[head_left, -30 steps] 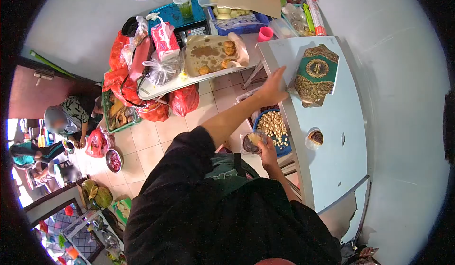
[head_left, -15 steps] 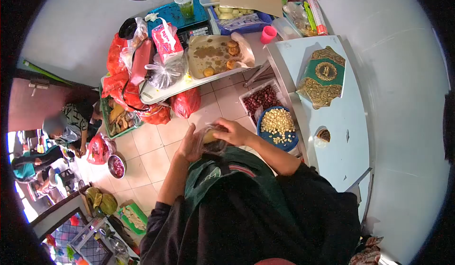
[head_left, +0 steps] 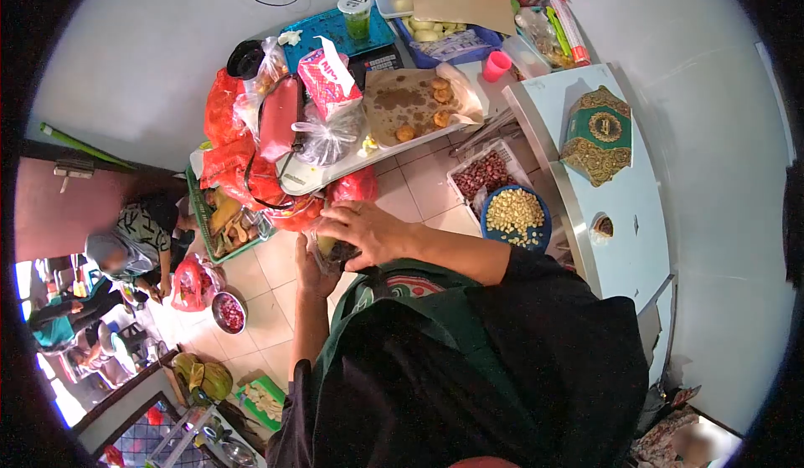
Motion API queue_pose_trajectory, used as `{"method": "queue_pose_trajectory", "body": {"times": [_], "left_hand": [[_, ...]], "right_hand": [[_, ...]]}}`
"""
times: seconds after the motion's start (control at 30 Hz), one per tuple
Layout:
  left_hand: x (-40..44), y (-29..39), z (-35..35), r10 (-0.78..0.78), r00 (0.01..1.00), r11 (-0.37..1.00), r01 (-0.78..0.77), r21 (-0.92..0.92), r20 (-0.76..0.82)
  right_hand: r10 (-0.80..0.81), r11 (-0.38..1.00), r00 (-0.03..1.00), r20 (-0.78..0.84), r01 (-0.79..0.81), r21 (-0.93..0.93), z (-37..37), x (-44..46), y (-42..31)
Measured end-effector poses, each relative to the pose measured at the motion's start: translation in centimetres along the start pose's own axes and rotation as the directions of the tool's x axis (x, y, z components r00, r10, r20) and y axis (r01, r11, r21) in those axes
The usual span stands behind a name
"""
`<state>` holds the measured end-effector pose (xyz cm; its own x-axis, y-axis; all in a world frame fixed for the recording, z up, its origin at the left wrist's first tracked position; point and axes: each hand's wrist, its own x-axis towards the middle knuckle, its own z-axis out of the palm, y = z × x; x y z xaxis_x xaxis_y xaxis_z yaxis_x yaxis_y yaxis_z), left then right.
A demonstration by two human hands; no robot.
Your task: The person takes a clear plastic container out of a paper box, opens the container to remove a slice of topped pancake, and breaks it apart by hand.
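A small clear plastic container (head_left: 333,248) with something dark and a yellowish piece in it is between my two hands, in front of my apron. My left hand (head_left: 313,274) holds it from the left and below. My right hand (head_left: 368,232) reaches over its top with curled fingers and hides much of it. Just beyond my hands are a red bag (head_left: 353,185) and the side table's edge (head_left: 314,179). A blue basin (head_left: 517,217) of pale peeled pieces stands to the right, beside a white crate (head_left: 484,172) of small dark red items.
The side table carries a paper-lined tray (head_left: 410,104), a tissue pack (head_left: 329,81) and a pink cup (head_left: 496,66). A green box (head_left: 600,135) rests on the pale counter (head_left: 620,183). At left, a person (head_left: 138,246) bends near a metal bowl (head_left: 229,312).
My left hand has come back from the counter to the container, which both hands have carried leftward. My right hand now covers more of it. The view has also shifted.
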<state>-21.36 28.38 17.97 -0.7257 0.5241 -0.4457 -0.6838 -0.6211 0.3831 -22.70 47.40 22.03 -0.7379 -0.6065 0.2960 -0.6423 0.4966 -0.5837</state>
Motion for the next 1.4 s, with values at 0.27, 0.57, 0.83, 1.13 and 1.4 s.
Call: {"method": "queue_pose_trajectory", "body": {"times": [0.27, 0.57, 0.83, 1.13, 1.4], "left_hand": [[-1.4, 3.1, -2.8, 0.018, 0.999, 1.000, -0.018, -0.012, -0.031], [1.0, 2.6, -1.5, -0.044, 0.999, 0.996, 0.045, -0.072, 0.020], [7.5, -1.3, 4.6, -0.062, 0.998, 0.995, 0.060, -0.086, -0.027], [15.6, -3.3, 10.1, 0.013, 0.999, 0.997, -0.009, -0.070, 0.047], [18.0, -3.7, 12.2, 0.084, 0.993, 0.983, -0.069, -0.170, 0.081]], "right_hand": [[0.037, 0.999, 0.999, 0.010, -0.037, -0.015, 2.5, 3.8, -2.0], [-0.005, 0.999, 0.996, -0.090, 0.008, 0.035, 1.9, 3.2, 1.1], [0.132, 0.991, 0.979, -0.156, -0.131, 0.020, -3.5, -0.2, 7.4], [0.020, 1.000, 0.982, -0.188, -0.020, -0.002, -11.1, -3.3, 13.1], [0.081, 0.995, 0.955, -0.286, -0.061, 0.076, -12.8, -5.0, 15.1]]}}
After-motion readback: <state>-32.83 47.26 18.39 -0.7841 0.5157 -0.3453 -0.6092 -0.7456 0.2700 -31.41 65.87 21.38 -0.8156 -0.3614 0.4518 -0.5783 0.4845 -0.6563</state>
